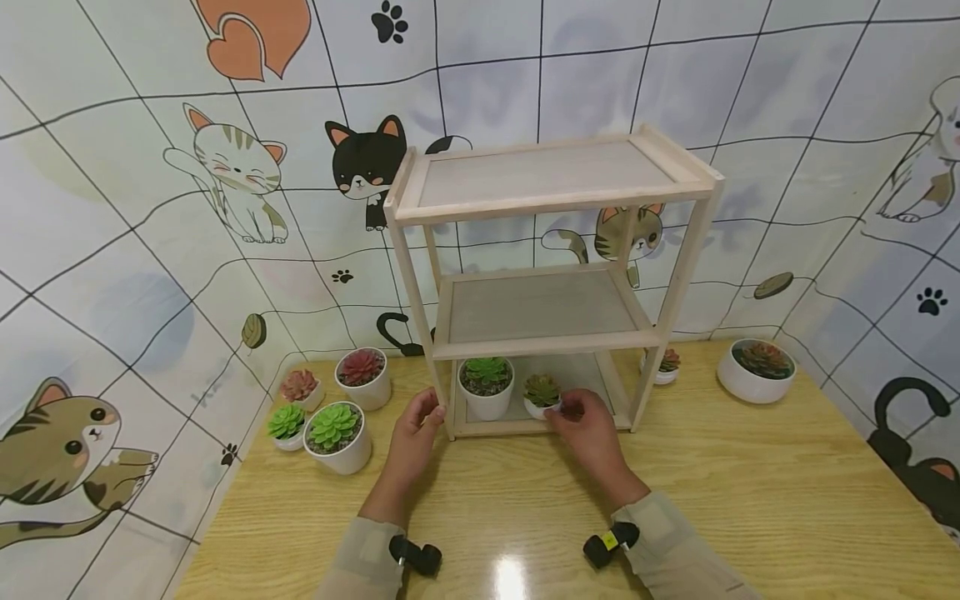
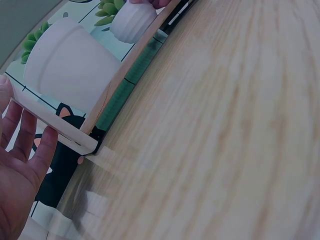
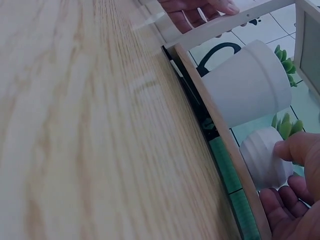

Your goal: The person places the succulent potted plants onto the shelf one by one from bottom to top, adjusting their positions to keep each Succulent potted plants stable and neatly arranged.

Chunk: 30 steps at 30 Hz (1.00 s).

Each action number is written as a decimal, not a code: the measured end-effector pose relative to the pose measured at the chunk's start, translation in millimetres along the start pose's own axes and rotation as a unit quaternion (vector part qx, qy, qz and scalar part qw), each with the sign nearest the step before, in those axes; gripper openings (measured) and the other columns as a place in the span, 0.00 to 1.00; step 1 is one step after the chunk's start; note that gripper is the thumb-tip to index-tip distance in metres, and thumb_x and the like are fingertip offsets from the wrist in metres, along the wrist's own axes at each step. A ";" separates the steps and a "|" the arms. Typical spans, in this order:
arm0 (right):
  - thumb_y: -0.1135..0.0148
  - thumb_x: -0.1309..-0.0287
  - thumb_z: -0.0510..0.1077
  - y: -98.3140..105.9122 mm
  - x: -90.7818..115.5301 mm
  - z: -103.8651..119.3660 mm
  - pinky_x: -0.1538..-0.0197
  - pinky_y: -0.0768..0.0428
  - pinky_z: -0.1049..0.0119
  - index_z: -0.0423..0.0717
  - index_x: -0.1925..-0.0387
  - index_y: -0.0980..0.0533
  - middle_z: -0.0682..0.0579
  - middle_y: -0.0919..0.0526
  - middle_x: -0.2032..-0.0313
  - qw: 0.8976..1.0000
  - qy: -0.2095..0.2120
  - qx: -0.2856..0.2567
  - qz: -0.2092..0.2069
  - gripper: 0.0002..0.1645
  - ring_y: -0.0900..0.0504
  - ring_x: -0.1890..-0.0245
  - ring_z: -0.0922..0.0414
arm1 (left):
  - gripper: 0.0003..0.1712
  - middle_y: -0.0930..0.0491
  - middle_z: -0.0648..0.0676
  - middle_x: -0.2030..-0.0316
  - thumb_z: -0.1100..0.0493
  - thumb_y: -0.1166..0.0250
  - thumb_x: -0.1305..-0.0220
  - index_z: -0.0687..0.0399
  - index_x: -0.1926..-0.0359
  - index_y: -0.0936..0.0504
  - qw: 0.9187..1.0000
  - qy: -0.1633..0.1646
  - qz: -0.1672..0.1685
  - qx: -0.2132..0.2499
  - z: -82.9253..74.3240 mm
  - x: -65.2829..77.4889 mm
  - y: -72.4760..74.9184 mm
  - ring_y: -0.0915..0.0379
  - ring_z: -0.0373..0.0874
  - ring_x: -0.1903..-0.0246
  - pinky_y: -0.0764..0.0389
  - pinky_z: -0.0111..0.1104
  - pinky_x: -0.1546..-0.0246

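Observation:
A three-tier wooden shelf [image 1: 551, 340] stands at the middle of the table. My left hand [image 1: 414, 433] holds its front left post low down, thumb on one side and fingers on the other in the left wrist view. On the bottom tier, my right hand [image 1: 592, 429] pinches a small white ribbed pot with a succulent [image 1: 542, 392], its thumb [image 3: 287, 150] against the pot's side. Left of it on the same tier stands a larger white pot with a green succulent [image 1: 487, 389]. In the right wrist view the small pot [image 3: 262, 156] sits close over the tier's front rail.
Several potted succulents cluster at the left, among them a green one [image 1: 337, 437] and a dark red one [image 1: 363, 377]. Behind the right post sits a small reddish one [image 1: 667, 367]; a wide white bowl [image 1: 756, 372] with a succulent stands farther right. A cat-print wall backs the table.

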State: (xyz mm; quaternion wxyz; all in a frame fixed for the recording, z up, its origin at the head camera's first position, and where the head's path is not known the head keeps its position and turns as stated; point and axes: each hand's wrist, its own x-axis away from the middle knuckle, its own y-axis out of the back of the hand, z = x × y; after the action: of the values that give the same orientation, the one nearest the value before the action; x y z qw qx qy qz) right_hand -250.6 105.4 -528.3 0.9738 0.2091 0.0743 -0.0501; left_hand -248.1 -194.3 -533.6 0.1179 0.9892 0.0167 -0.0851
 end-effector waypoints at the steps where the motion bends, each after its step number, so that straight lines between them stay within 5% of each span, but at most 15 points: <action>1: 0.28 0.37 0.43 0.1 -0.2 -0.4 0.49 0.19 0.65 0.34 0.47 0.23 0.39 0.18 0.51 1.000 0.002 0.003 -0.002 0.23 0.18 0.50 0.46 | 0.21 0.19 0.62 0.40 0.55 0.43 0.21 0.57 0.33 0.26 1.000 -0.001 0.001 0.000 0.0 -0.1 0.0 0.27 0.56 0.34 0.23 0.50 0.34; 12: 0.29 0.36 0.43 -0.7 -2.3 -2.1 0.54 0.20 0.65 0.39 0.55 0.18 0.44 0.14 0.57 0.999 0.021 0.025 -0.016 0.13 0.17 0.56 0.52 | 0.21 0.19 0.63 0.40 0.55 0.43 0.20 0.58 0.33 0.26 1.000 -0.002 0.004 0.010 0.4 -0.5 -0.4 0.27 0.57 0.33 0.25 0.51 0.33; 30: 0.29 0.35 0.44 10.2 8.1 14.9 0.55 0.19 0.68 0.39 0.52 0.20 0.44 0.17 0.56 1.000 0.009 0.012 -0.008 0.15 0.19 0.57 0.54 | 0.23 0.20 0.63 0.38 0.53 0.43 0.20 0.59 0.32 0.26 1.000 -0.001 0.002 -0.002 -0.5 1.0 -0.7 0.28 0.58 0.32 0.24 0.52 0.33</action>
State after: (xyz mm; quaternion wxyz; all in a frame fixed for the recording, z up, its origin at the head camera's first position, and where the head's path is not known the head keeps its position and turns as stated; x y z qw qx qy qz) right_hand -239.5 108.0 -512.1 0.9700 0.2206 0.0847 -0.0571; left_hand -247.1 -193.5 -533.4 0.1199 0.9890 0.0144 -0.0860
